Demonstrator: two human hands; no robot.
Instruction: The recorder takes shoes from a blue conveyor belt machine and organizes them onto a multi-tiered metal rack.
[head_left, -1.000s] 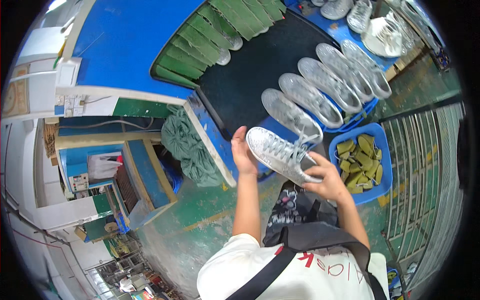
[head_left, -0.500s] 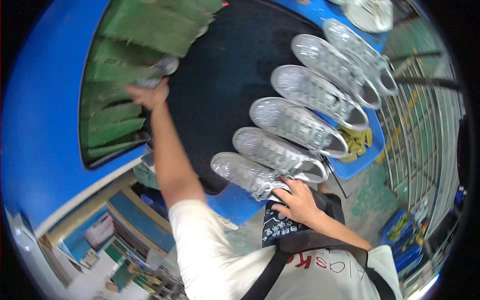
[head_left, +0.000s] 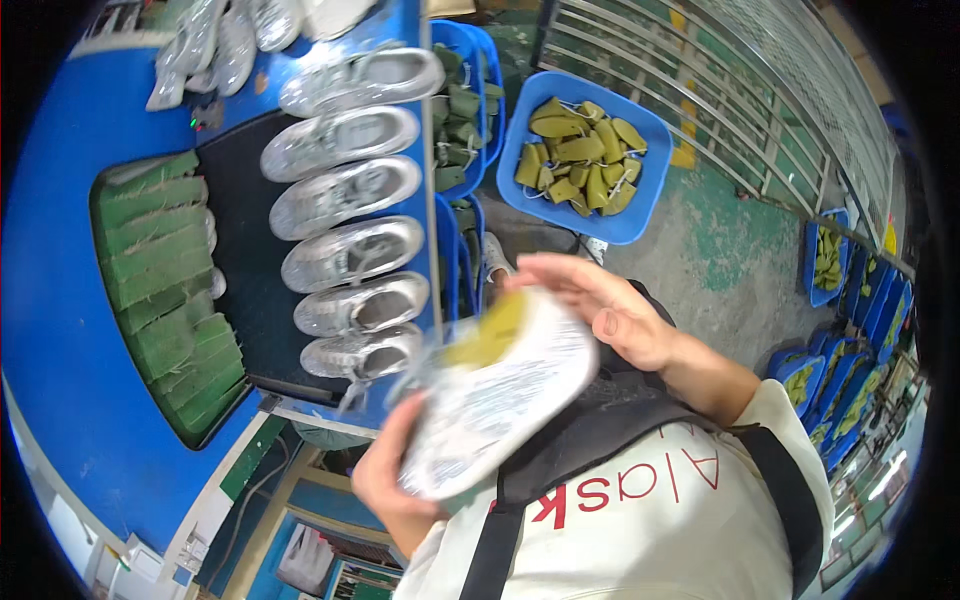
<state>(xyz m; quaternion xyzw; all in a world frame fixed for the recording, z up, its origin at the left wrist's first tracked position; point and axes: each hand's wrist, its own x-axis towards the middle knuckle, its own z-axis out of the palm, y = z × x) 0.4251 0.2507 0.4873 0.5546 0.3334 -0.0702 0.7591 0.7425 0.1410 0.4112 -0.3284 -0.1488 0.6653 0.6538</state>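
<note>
Blue tabletop (head_left: 60,300) carries a black belt (head_left: 240,300) with a row of silver shoes (head_left: 345,195) beside green pads (head_left: 165,290); a blue bin (head_left: 640,215) of yellow-green inserts (head_left: 585,165) sits on the floor near it. White shoe (head_left: 500,395), blurred, sole up, is in front of the chest, just off the belt's near end. Left hand (head_left: 385,480) is closed around its lower end, right hand (head_left: 600,310) lies flat and open against its upper end.
</note>
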